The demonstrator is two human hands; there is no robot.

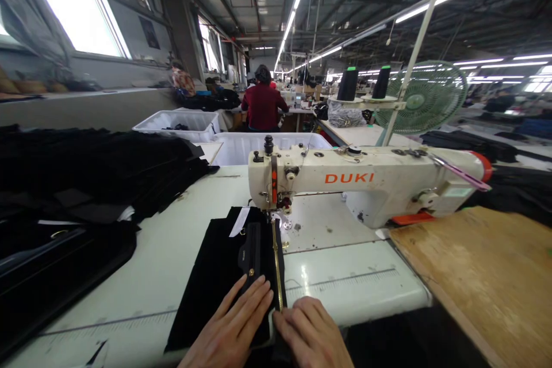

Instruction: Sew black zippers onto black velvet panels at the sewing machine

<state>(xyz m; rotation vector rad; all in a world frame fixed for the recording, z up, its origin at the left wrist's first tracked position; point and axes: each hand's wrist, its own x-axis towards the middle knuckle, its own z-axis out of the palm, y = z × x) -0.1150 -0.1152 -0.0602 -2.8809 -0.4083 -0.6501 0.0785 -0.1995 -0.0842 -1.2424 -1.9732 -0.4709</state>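
A black fabric panel (207, 276) lies on the white sewing table, its far edge under the head of the sewing machine (310, 175). A gold zipper (277, 270) runs along its right side, and a white tag (240, 222) sits near its top. My left hand (237, 319) rests flat on the panel, fingers stretched out, below a small zipper pull (251, 272). Beside it, my right hand (313, 330) has curled fingers closed on the near end of the gold zipper strip.
Piles of black fabric (86, 172) lie at the left. A brown board (478, 270) is at the right. Behind the machine stand white bins (176, 122), thread cones (348, 85), a green fan (420, 98) and a seated person in dark red (262, 104).
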